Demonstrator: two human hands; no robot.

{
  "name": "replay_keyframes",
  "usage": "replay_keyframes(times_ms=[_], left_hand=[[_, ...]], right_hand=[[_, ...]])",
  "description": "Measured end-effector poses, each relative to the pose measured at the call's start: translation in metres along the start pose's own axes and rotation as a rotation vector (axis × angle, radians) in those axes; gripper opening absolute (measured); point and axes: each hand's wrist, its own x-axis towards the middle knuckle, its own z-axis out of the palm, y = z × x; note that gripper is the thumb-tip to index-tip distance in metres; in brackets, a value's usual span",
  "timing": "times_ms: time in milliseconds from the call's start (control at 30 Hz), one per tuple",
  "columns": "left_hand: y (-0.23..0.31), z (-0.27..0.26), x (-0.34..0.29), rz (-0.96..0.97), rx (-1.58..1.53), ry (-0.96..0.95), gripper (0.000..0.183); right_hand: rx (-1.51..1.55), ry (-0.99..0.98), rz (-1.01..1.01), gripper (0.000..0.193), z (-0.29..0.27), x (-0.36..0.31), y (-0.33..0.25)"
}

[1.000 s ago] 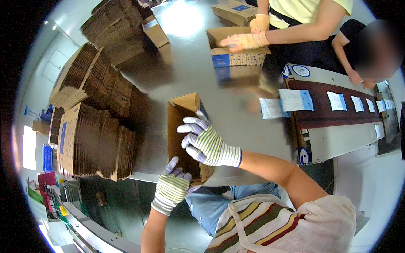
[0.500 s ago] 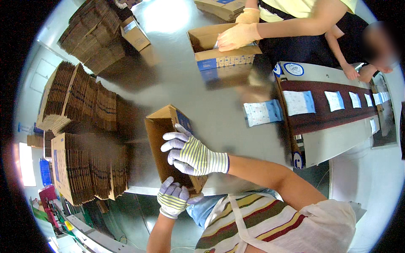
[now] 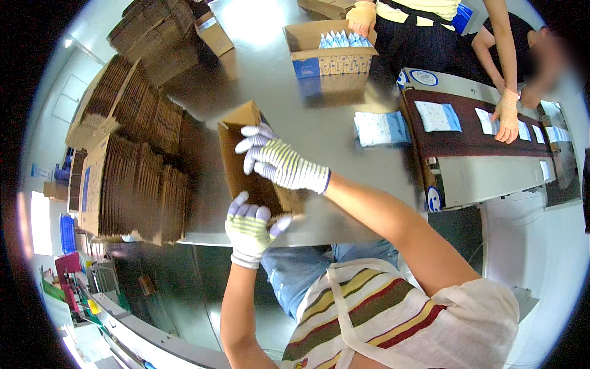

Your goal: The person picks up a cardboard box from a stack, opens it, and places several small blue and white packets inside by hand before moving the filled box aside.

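An opened, empty-looking cardboard box (image 3: 235, 163) stands on the metal table in front of me, its long side running away from me. My right hand (image 3: 281, 161), in a striped knit glove, lies across the box's right wall, fingers spread over the opening. At the near end is my left hand (image 3: 247, 230), gloved alike, its fingers at the box's edge and its thumb held apart. Neither hand holds anything that I can see. To the right of the box, light-blue-and-white soft packets (image 3: 381, 129) lie at the table's edge, seemingly stacked.
Tall stacks of flattened cartons (image 3: 123, 184) fill the left side. A conveyor belt (image 3: 455, 144) at right carries several packets. Across the table stands another carton (image 3: 335, 63) with packets upright inside; a co-worker's gloved hand (image 3: 362, 18) rests by it, another hand (image 3: 507, 117) over the belt.
My view has shifted, so the table sits higher. My right hand still lies over the box. The co-worker's hand has left the far carton for the belt, uncovering the packets inside.
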Motion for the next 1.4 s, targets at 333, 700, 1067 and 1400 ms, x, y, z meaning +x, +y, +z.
replay_keyframes(times_ms=[333,700,1067,1400], left_hand=[[0.009,0.000,0.001,-0.071,-0.055,0.059,0.039],[0.017,0.001,0.000,-0.127,-0.034,0.044,0.037],[0.017,0.005,-0.003,-0.114,-0.079,0.171,0.029],[0.021,0.005,-0.002,-0.152,-0.097,0.196,0.023]], right_hand=[[0.118,0.001,0.073,0.019,0.010,-0.009,0.010],[0.166,-0.016,0.098,0.019,0.015,-0.007,0.008],[0.151,-0.022,0.100,0.015,0.011,-0.005,0.006],[0.250,-0.017,0.147,0.018,0.013,-0.005,0.002]])
